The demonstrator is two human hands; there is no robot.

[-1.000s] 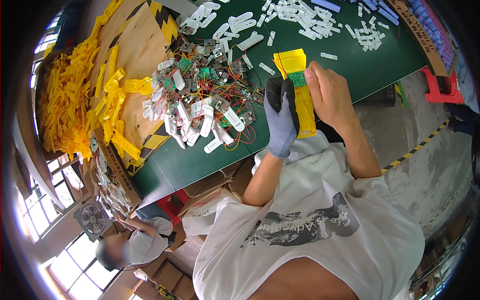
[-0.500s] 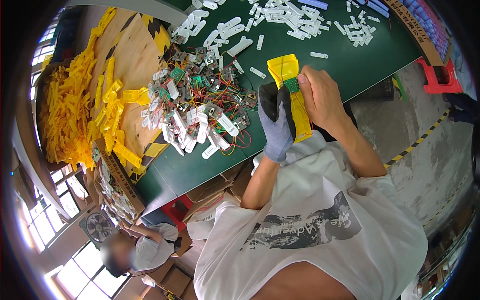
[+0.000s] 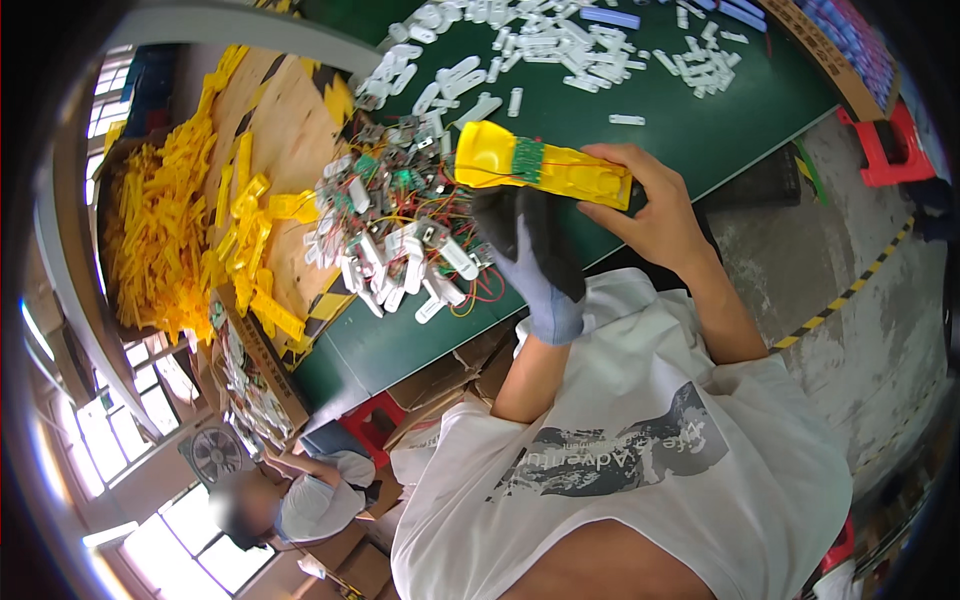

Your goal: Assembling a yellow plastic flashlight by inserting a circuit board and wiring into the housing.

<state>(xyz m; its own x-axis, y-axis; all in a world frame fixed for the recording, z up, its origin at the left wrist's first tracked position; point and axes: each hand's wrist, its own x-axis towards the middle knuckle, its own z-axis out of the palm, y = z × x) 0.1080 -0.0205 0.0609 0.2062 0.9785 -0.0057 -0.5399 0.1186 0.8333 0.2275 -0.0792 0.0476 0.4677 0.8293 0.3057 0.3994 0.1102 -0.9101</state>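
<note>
A long yellow plastic housing lies nearly level across my hands, its broad hollow end at the left. A green circuit board with thin red wires sits in it near that end. The bare fingers and thumb of my right hand grip the housing's narrow right end from both edges. My left hand, in a grey glove with black coated fingers, holds its lower edge by the broad end; those fingertips are partly hidden. Left of the gloved hand lies a heap of wired circuit boards and white plastic parts.
The green table carries scattered small white parts at its far side. A pile of yellow housings fills a container at the left, beside a wooden board. Another person sits lower left. A red stool stands at right.
The housing has turned from upright to nearly level, its broad end swinging left. My right hand has shifted from the board to the narrow end; my left hand has moved below the broad end.
</note>
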